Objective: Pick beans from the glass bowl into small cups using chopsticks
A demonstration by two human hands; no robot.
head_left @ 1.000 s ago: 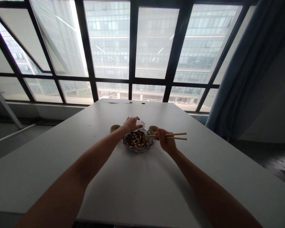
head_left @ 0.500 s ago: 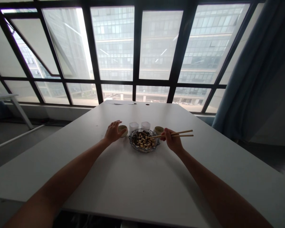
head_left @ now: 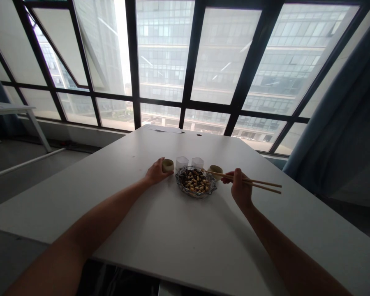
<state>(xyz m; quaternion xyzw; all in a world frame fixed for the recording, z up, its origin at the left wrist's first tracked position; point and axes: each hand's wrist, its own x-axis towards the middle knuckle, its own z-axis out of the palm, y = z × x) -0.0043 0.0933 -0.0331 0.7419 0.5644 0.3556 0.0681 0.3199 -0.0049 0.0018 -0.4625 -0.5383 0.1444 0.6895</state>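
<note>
Left hand: curled round the left olive-green bowl, thumb on the near side, fingers behind. Whether the base rests on the white table or is slightly raised, can't tell. Hold it by the sides, mouth level, thumb clear of the opening.

Right hand: closed round a pair of wooden chopsticks, held well along the shafts. Butts parted, tips close together over the far part of the scalloped glass dish. Whether anything sits between the tips is too small to make out.

Mixed nuts and dark seeds fill the dish, which stands between your hands. Two clear cups stand just behind it, right olive-green bowl just beside.

Handling: your shafts cross in front of that right bowl; keep them above its rim. Bring tips level before pinching; the shells look smooth, likely to roll. Squeeze gently across a nut's middle. Watch the cups: light, probably easy to tip.
</note>
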